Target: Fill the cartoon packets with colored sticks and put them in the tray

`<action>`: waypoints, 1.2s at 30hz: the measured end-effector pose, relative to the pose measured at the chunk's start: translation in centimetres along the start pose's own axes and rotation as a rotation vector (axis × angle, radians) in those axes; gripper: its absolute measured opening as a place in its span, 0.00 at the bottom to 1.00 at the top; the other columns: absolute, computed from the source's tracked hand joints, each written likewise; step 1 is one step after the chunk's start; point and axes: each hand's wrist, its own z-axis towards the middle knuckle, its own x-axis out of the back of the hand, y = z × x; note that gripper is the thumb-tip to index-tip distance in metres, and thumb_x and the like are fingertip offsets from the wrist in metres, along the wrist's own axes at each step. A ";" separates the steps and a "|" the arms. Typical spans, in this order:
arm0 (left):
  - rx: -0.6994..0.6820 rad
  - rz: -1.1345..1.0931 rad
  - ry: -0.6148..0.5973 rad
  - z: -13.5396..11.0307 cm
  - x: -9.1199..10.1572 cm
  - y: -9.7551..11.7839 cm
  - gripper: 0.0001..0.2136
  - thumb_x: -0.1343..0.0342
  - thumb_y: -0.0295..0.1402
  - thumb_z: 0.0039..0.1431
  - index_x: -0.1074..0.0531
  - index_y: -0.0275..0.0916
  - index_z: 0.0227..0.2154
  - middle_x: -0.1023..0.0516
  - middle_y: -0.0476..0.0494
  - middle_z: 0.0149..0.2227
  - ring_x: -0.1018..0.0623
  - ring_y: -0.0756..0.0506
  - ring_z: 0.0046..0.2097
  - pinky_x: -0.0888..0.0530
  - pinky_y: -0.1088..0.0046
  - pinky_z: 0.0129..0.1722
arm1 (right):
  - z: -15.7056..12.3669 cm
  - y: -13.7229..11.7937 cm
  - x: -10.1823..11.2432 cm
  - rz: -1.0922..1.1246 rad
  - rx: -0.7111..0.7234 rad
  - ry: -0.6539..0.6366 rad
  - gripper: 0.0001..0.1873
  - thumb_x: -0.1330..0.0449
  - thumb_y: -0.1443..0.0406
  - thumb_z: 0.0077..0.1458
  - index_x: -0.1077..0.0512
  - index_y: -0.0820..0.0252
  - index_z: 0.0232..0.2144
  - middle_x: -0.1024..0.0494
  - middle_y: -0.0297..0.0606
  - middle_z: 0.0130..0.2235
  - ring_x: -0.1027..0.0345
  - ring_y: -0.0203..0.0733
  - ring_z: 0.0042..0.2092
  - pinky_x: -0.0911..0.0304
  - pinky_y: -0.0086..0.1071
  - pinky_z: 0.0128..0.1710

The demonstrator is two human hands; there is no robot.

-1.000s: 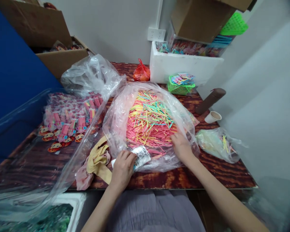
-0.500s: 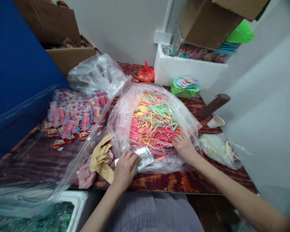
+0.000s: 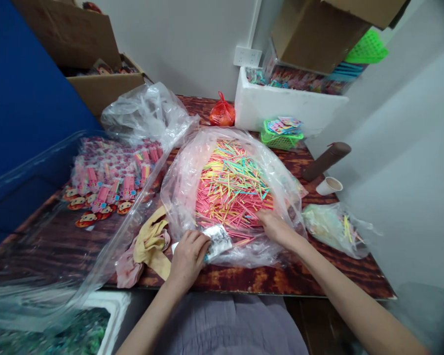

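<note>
Picking, by the look of it: thin coloured sticks (image 3: 229, 182) lie heaped in a wide-mouthed clear bag (image 3: 181, 172) mid-surface, mostly pink on the near side, yellow and blue-green mixed in further back. Right hand (image 3: 276, 226) is at the heap's near right edge, fingertips down among the sticks; can't tell whether that grip is spread or pinching any. Left hand (image 3: 190, 251) has its grip pinching a silvery packet (image 3: 218, 240) at the bag's near edge. Can't see which end of it opens. For a clean pick, work the near edge, where some sticks lie closer to parallel; the top is crossed every way and would likely drag extras. Pinch lightly and roll the bunch between thumb and fingers to line up the ends; thin pieces like these may bend or snap. Lift straight up before swinging across, so the wrist doesn't pull the bag film and slide the heap. Left side: hold the packet steady and clear of the yellow cloth (image 3: 148, 244) just beside that hand. Further out, bagged sticks with cartoon heads (image 3: 107, 172) sit on the left; on the right, mind the forearm near the small clear bag (image 3: 333, 229), with the paper cup (image 3: 329, 186) behind it.
</note>
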 end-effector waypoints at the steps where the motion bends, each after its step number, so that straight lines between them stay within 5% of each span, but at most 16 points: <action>1: 0.000 0.007 -0.005 0.0 0.0 0.0 0.10 0.52 0.32 0.67 0.26 0.41 0.36 0.24 0.43 0.36 0.27 0.43 0.40 0.28 0.66 0.39 | -0.2 0.1 0.3 0.016 0.016 -0.020 0.17 0.52 0.81 0.46 0.29 0.61 0.28 0.23 0.42 0.33 0.33 0.41 0.35 0.43 0.30 0.35; 5: -0.036 0.072 -0.008 0.3 0.1 0.0 0.09 0.51 0.32 0.66 0.26 0.41 0.35 0.23 0.45 0.35 0.25 0.44 0.40 0.29 0.61 0.48 | -0.6 0.2 1.1 0.207 0.023 -0.024 0.12 0.52 0.76 0.50 0.33 0.58 0.26 0.26 0.37 0.29 0.34 0.40 0.32 0.43 0.30 0.33; 8: -0.070 0.117 0.011 0.4 0.3 0.3 0.07 0.51 0.30 0.66 0.27 0.41 0.37 0.22 0.47 0.35 0.23 0.45 0.39 0.35 0.54 0.58 | -0.7 -0.7 0.8 0.574 -0.018 0.107 0.07 0.51 0.68 0.58 0.35 0.57 0.29 0.25 0.35 0.29 0.32 0.41 0.32 0.40 0.32 0.34; 13: -0.057 0.132 0.080 -0.1 1.1 0.8 0.06 0.49 0.30 0.65 0.27 0.41 0.38 0.22 0.46 0.37 0.23 0.45 0.41 0.36 0.52 0.59 | -1.8 -3.4 -3.6 1.122 -0.105 0.376 0.07 0.48 0.60 0.59 0.34 0.57 0.33 0.24 0.36 0.32 0.29 0.42 0.36 0.35 0.36 0.42; 16: -0.063 0.123 0.133 -0.4 1.8 1.3 0.05 0.49 0.30 0.65 0.27 0.41 0.39 0.22 0.46 0.37 0.23 0.45 0.41 0.35 0.52 0.58 | -2.7 -4.6 -6.0 1.105 -0.149 0.406 0.07 0.47 0.61 0.58 0.32 0.57 0.32 0.24 0.37 0.33 0.29 0.43 0.39 0.35 0.37 0.44; 20: -0.104 0.036 0.106 -0.1 1.7 3.2 0.07 0.51 0.28 0.65 0.28 0.40 0.40 0.22 0.43 0.39 0.22 0.45 0.42 0.26 0.62 0.48 | -3.3 -5.0 -6.8 1.095 -0.150 0.440 0.09 0.48 0.61 0.60 0.31 0.58 0.33 0.24 0.37 0.34 0.29 0.44 0.40 0.35 0.36 0.44; 23: -0.245 -0.017 0.013 0.9 0.1 5.5 0.08 0.53 0.25 0.65 0.29 0.38 0.41 0.25 0.36 0.52 0.26 0.42 0.55 0.26 0.63 0.52 | -3.3 -4.9 -7.1 1.092 -0.117 0.437 0.09 0.47 0.60 0.61 0.30 0.57 0.33 0.24 0.37 0.34 0.30 0.43 0.38 0.36 0.35 0.42; 25: -0.371 -0.012 -0.086 1.7 -1.5 6.7 0.09 0.54 0.23 0.64 0.29 0.36 0.40 0.35 0.33 0.63 0.38 0.39 0.65 0.33 0.57 0.60 | -3.1 -4.7 -7.7 1.090 -0.079 0.456 0.09 0.46 0.60 0.61 0.29 0.57 0.35 0.23 0.37 0.35 0.30 0.43 0.38 0.36 0.35 0.42; 29: -0.447 -0.027 -0.214 2.8 -4.2 7.6 0.11 0.56 0.21 0.63 0.29 0.34 0.40 0.39 0.33 0.65 0.45 0.42 0.69 0.39 0.55 0.65 | -2.5 -4.3 -8.9 1.071 -0.032 0.533 0.09 0.44 0.59 0.58 0.27 0.55 0.33 0.23 0.38 0.34 0.31 0.46 0.37 0.36 0.37 0.42; 32: -0.382 -0.127 -0.197 2.8 -4.0 7.2 0.11 0.56 0.21 0.63 0.28 0.35 0.40 0.37 0.34 0.64 0.42 0.41 0.67 0.37 0.56 0.64 | -2.6 -4.4 -8.6 1.081 -0.031 0.523 0.09 0.45 0.59 0.58 0.26 0.55 0.33 0.23 0.37 0.34 0.30 0.46 0.38 0.36 0.36 0.42; 36: 0.005 -0.378 -0.018 2.0 -1.1 5.6 0.06 0.49 0.29 0.64 0.27 0.39 0.36 0.22 0.40 0.47 0.24 0.45 0.50 0.27 0.67 0.50 | -3.6 -5.1 -6.6 1.135 -0.090 0.491 0.09 0.44 0.60 0.60 0.26 0.56 0.34 0.22 0.36 0.34 0.28 0.45 0.40 0.35 0.36 0.43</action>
